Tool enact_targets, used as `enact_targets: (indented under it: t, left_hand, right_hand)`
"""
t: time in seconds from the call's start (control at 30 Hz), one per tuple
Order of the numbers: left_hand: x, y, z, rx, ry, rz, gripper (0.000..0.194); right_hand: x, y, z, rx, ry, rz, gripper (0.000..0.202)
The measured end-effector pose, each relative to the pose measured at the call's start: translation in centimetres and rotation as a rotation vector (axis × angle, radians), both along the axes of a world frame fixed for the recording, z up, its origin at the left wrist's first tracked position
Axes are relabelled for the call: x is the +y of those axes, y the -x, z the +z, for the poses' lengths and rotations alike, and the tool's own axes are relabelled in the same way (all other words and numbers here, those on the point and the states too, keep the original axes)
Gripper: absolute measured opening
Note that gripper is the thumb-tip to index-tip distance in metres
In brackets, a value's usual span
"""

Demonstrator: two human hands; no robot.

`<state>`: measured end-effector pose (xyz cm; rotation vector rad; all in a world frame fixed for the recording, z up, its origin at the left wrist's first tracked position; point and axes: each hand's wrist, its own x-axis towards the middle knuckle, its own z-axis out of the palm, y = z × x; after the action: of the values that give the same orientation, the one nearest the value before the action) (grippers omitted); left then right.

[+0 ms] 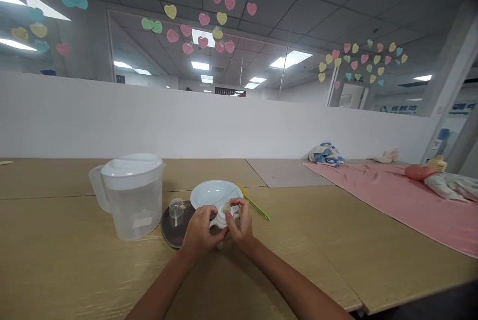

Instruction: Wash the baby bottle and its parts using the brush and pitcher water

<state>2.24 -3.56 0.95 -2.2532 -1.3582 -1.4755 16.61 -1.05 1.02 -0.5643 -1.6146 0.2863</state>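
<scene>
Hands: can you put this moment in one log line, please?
left hand: holds white piece | right hand: holds it too | nearby: jug, dish

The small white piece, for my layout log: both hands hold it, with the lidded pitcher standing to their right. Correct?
Not quite: the left hand and right hand both hold the small white piece, but in the head view the lidded pitcher stands to their left.

On the surface, we have the jug left, the tray beside it bearing the cup. The piece sits between our left hand and right hand, before the plate; rightward lie the utensil, then the cloth.
</scene>
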Motion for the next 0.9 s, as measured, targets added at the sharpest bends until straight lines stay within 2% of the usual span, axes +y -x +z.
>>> enact_targets:
  t: [0.13,0.27,0.37,0.5,0.7,0.8,0.9]
  left_hand:
    - [-0.2,-0.1,0.2,0.01,0.0,-0.013,0.036]
    - [-0.5,-0.3,0.5,-0.018,0.032,-0.003,0.049]
    - [-0.6,-0.2,0.6,-0.048,0.058,0.004,0.041]
    - [-0.4,0.1,0.5,-0.001,0.057,-0.046,0.039]
    - [0.1,0.4,-0.2,-0.046,0.057,-0.076,0.054]
    - [0.2,0.4,-0.3,-0.043,0.08,-0.085,0.043]
    - [-0.1,0.3,0.2,0.009,0.088,-0.119,0.036]
  right_hand:
    - [0.1,-0.6,0.3,-0.051,-0.091,-0.06,0.022]
    - [-0.1,-1.0,0.9,-0.105,-0.284,-0.125,0.019]
    - [-0.5,-1.1,1.4,-0.166,-0.42,-0.151,0.023]
    - [-1.0,-0.9,1.6,-0.21,-0.52,-0.047,0.029]
    - [-1.6,-0.2,1.1,-0.36,-0.565,0.082,0.029]
    - [-1.5,-0.1,0.4,-0.407,-0.561,0.115,0.03]
    - [-0.9,-0.4,-0.1,-0.306,-0.572,0.111,0.03]
